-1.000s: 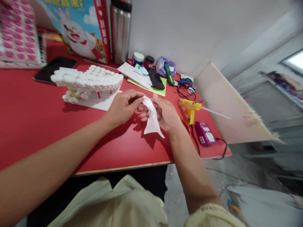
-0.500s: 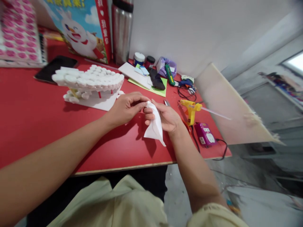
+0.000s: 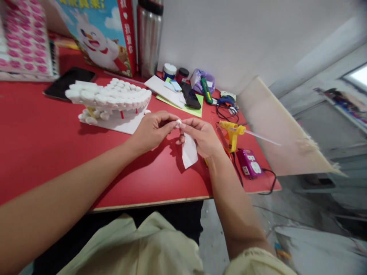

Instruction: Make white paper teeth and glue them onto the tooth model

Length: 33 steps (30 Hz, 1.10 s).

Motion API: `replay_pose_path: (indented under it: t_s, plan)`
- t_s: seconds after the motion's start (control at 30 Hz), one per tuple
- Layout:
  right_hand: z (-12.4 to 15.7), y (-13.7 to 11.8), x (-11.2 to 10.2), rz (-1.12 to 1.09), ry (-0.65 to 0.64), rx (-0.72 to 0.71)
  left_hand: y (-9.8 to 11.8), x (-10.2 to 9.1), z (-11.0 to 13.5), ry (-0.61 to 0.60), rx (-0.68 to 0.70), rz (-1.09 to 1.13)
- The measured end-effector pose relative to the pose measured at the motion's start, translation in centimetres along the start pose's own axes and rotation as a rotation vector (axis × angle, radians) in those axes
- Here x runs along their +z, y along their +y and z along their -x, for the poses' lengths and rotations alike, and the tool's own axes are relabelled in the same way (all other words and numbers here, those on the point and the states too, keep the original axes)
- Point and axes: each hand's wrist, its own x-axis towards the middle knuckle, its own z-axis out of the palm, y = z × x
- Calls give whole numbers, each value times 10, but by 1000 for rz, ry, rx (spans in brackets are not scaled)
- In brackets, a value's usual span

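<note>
A white strip of tissue-like paper [image 3: 189, 151] hangs down from between my two hands, over the red table. Its upper end is bunched small at my fingertips. My left hand [image 3: 155, 130] pinches that bunched end between thumb and fingers. On the other side, my right hand [image 3: 202, 136] closes thumb and fingers on the same paper, just below the bunch. Left of my hands stands a model [image 3: 110, 97] with a layered top of white rounded pieces, red and yellow posts, and a white base board.
A yellow glue gun [image 3: 233, 131] and a purple power socket box [image 3: 250, 164] lie to the right. Behind are a green cutter [image 3: 206, 89], small jars [image 3: 169, 70], a steel bottle [image 3: 149, 42] and a black tablet-like slab [image 3: 69, 82]. A pale board [image 3: 283, 133] leans at the right edge.
My right hand has turned, its thumb now over the paper near the bunched end. The paper's hanging part has swung and shows shorter. My left hand stays nearly in place.
</note>
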Motion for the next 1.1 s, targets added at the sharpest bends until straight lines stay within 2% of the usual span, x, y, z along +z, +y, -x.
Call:
replay_pose_path:
  t_s: [0.2,0.3,0.37,0.47,0.57,0.77,0.87,1.0,1.1]
  plan:
    - [0,6,11,257,179,-143,0,5,2,18,-124,93]
    - [-2,13,17,430,331,-233,-5,8,3,71,-96,64]
    - [-3,19,20,523,388,-335,-8,10,4,116,-19,5]
    - [-2,23,22,520,337,-427,-12,11,4,164,143,-91]
    - [0,21,23,451,256,-420,-12,11,6,197,254,-142]
    - [6,12,25,390,262,-373,-9,15,12,187,284,-222]
    - [8,6,18,372,213,-368,-7,14,11,137,195,-52]
    - [7,0,7,348,60,-349,-4,4,4,-46,-93,255]
    - [5,0,3,344,4,-345,-4,-3,0,-124,-121,277]
